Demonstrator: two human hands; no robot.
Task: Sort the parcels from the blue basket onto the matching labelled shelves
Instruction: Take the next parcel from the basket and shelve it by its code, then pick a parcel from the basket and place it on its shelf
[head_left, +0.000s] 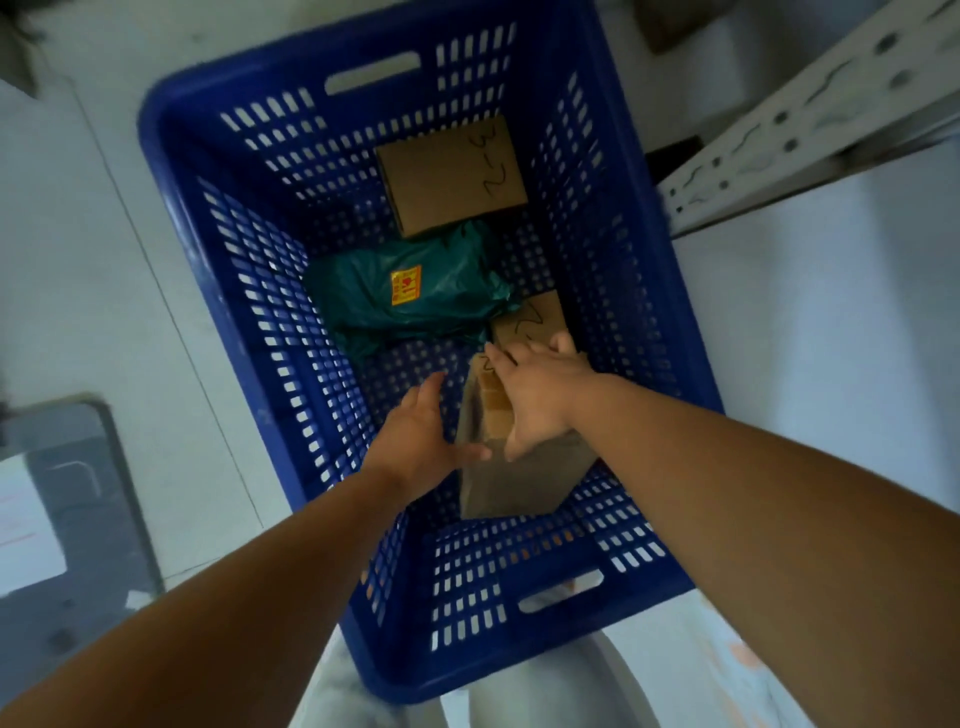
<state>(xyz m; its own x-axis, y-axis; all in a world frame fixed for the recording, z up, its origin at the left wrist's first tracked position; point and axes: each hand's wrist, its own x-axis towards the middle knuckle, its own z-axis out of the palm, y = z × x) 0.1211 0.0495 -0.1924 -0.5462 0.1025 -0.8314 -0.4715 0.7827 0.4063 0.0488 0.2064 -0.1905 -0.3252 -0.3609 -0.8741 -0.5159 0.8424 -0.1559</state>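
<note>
Currently: brown box (524, 483), tilted, five o'clock in basket (150, 135). My right hand (540, 395) lies spread over its top; my left hand (426, 436) open at its nine o'clock side. Next: clasp both sides, lift level.

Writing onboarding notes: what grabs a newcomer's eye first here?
The blue basket fills the middle of the view, both bare arms reaching in: the right hand lies on a brown box at the near end, the left hand open beside it. Further in lie a teal bag with a yellow sticker and a far box with handwritten marks.
</note>
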